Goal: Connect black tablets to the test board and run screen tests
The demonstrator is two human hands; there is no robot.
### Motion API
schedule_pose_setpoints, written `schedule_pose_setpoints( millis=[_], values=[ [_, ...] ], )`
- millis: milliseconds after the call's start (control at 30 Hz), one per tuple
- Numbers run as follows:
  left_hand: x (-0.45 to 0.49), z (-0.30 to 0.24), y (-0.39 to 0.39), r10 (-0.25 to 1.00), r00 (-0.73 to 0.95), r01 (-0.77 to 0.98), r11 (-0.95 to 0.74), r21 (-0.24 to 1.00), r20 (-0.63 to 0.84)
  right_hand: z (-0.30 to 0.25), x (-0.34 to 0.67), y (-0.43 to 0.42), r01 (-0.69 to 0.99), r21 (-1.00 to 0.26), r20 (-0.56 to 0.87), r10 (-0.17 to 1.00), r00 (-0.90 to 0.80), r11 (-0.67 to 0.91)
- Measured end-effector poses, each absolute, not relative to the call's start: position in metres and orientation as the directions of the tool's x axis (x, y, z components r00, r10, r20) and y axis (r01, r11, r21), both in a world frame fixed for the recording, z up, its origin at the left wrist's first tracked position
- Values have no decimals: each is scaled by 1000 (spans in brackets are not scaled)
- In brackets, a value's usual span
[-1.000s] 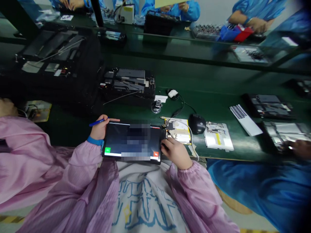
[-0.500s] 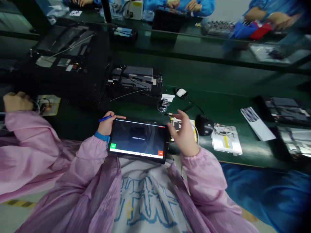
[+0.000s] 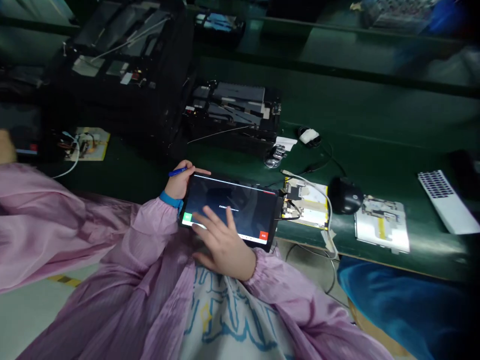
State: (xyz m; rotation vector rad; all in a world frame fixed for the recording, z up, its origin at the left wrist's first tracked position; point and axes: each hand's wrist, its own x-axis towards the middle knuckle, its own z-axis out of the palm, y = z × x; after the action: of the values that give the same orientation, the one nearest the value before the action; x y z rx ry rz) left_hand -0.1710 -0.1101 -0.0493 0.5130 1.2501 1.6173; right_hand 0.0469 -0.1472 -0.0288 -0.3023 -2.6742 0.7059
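Note:
A tablet [image 3: 240,195] with a dark screen, a green square at its lower left and a red one at its lower right, is tilted up in front of my body. My left hand [image 3: 180,181] grips its left edge, with a blue pen [image 3: 177,171] tucked in the same fingers and the index finger along the top. Over the lower part of the screen is my right hand [image 3: 225,245], fingers spread; whether a fingertip touches the glass I cannot tell. Beside the tablet's right edge lies an opened device board [image 3: 307,202] with cables running to it.
A black domed device [image 3: 347,195] and a silver panel [image 3: 382,227] lie to the right, then a white strip with dark labels [image 3: 448,200]. Stacked black device parts [image 3: 234,112] stand behind the tablet. At left is another person's pink sleeve [image 3: 56,220].
My right hand has moved left from beside the tablet's right edge to over its screen. The view has shifted, and the co-workers' hands across the bench have left it.

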Motion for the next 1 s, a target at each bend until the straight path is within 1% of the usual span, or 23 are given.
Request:
schedule_pose_setpoints(
  millis=[67, 133, 167, 233, 300, 400, 633, 700, 800, 933, 1000],
  values=[
    [-171, -50, -110, 880, -417, -439, 26, 898, -229, -26, 67, -136, 238, -525, 307, 442, -843, 817],
    [-171, -51, -111, 886, -400, -437, 40, 899, -234, -26, 87, -124, 393, -532, 308, 604, -735, 750],
    [-171, -52, -112, 891, -389, -434, 47, 900, -234, -27, 97, -118, 460, -529, 301, 664, -685, 713],
    [-172, -54, -113, 901, -373, -423, 48, 905, -222, -29, 112, -108, 555, -504, 264, 730, -631, 662],
    [-173, -55, -113, 909, -362, -401, 46, 915, -204, -31, 120, -103, 605, -465, 208, 744, -635, 646],
    [-173, -55, -113, 912, -361, -357, 59, 932, -196, -34, 121, -102, 624, -423, 156, 731, -665, 658],
    [-168, -50, -111, 901, -395, -306, 54, 950, -179, -36, 105, -107, 629, -360, 135, 706, -695, 689],
    [-168, -48, -111, 898, -398, -309, 59, 949, -185, -34, 106, -105, 611, -362, 149, 691, -708, 704],
    [-169, -44, -110, 896, -403, -322, 52, 945, -187, -29, 114, -86, 573, -456, 234, 713, -661, 681],
    [-171, -42, -109, 892, -413, -325, 42, 945, -182, -35, 131, -26, 556, -586, 356, 804, -477, 590],
    [-173, -41, -108, 889, -423, -312, 39, 949, -175, -48, 140, 8, 554, -657, 354, 858, -371, 511]
  ],
)
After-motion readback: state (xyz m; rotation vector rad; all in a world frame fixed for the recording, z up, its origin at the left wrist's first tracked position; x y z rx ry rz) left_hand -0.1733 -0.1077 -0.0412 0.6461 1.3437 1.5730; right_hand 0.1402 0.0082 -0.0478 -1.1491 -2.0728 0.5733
